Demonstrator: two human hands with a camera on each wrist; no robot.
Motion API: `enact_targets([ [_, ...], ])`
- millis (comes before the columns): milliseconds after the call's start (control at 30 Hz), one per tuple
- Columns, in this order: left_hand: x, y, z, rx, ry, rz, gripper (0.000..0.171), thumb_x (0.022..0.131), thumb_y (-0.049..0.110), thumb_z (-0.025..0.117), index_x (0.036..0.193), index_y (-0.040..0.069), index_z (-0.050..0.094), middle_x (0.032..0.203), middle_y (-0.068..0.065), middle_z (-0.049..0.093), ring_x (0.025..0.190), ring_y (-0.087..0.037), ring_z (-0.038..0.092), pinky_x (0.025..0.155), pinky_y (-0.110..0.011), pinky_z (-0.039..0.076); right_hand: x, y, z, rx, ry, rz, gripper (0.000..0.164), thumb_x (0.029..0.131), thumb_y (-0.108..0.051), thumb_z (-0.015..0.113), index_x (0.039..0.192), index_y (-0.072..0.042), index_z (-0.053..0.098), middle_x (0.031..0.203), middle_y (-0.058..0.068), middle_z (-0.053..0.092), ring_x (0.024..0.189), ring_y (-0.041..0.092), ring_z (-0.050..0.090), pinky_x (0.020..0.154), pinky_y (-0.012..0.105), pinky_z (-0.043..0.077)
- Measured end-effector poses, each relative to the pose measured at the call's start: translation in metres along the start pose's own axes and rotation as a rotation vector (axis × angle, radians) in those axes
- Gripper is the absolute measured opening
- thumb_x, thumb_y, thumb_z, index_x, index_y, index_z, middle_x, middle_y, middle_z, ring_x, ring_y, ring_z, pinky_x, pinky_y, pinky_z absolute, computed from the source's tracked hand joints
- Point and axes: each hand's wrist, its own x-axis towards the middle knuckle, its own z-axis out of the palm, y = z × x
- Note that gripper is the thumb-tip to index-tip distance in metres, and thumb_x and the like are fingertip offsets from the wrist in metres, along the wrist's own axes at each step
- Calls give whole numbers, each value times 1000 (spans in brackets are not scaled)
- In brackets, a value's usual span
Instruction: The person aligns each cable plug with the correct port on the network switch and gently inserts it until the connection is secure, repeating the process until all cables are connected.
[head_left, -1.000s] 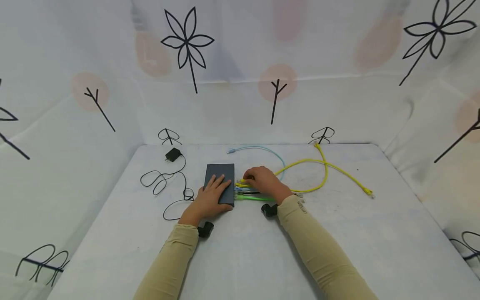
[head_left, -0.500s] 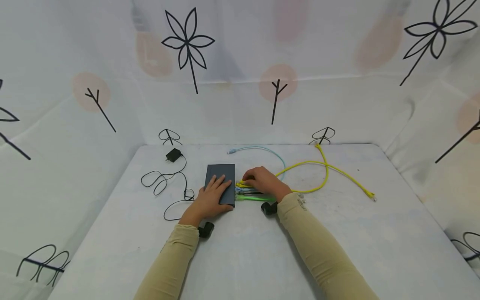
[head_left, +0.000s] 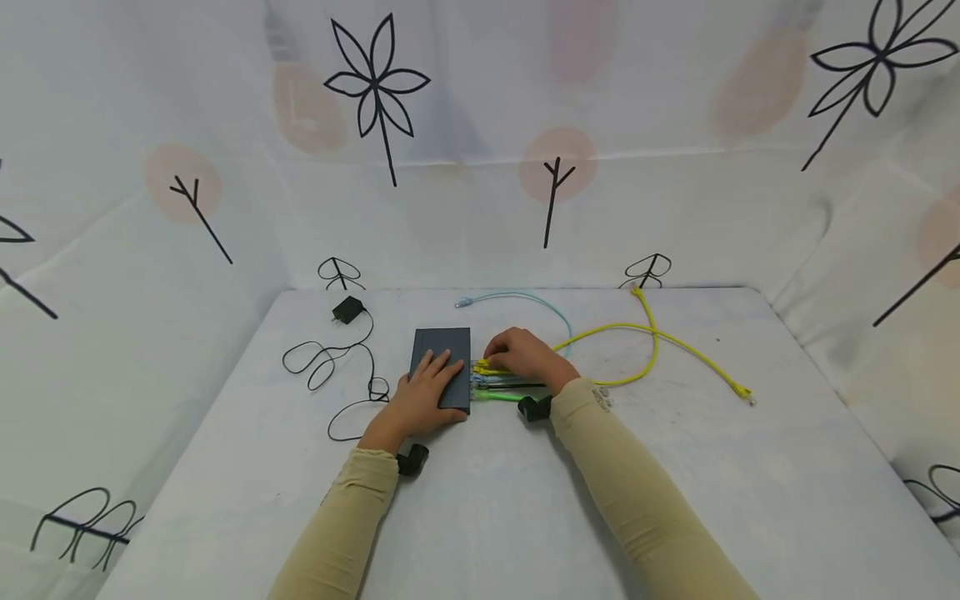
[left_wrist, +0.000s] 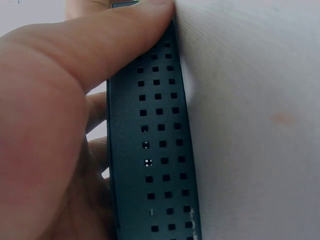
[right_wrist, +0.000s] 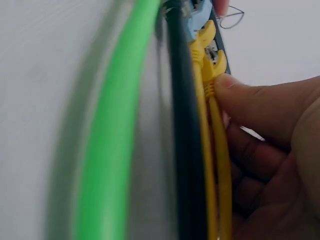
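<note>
A dark grey network switch (head_left: 440, 371) lies on the table with network cables plugged into its right side. My left hand (head_left: 420, 400) rests on it, fingers spread straight over the top, the thumb (left_wrist: 115, 40) along its perforated near side. At the ports my right hand (head_left: 528, 358) pinches the plug end of a yellow network cable (right_wrist: 222, 165) between thumb and fingers. Right beside it, a second yellow plug (right_wrist: 205, 37) sits in the row. Light blue (right_wrist: 201, 17), black (right_wrist: 182, 100) and green (right_wrist: 117, 115) cables follow toward the near end.
A black power adapter (head_left: 347, 310) and its looped thin cord (head_left: 330, 354) lie to the left. Behind, a light blue cable (head_left: 517, 294) curves across the table. The yellow cable's loop (head_left: 652, 350) spreads right, ending in a loose plug (head_left: 742, 392).
My right hand and wrist have shifted slightly left toward the switch, still pinching the yellow cable. The left hand stays in place on the switch.
</note>
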Motion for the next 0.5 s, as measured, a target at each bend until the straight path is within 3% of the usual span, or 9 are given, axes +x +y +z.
enact_targets([
  [500, 0, 2, -1, 8, -1, -9, 87, 84, 54, 69, 155, 29, 25, 164, -1, 13, 152, -30, 2, 111, -67, 20, 10, -6, -8, -2, -89, 67, 19, 98, -20, 57, 103, -16, 75, 106, 1, 71, 94, 16, 61, 89, 37, 49],
])
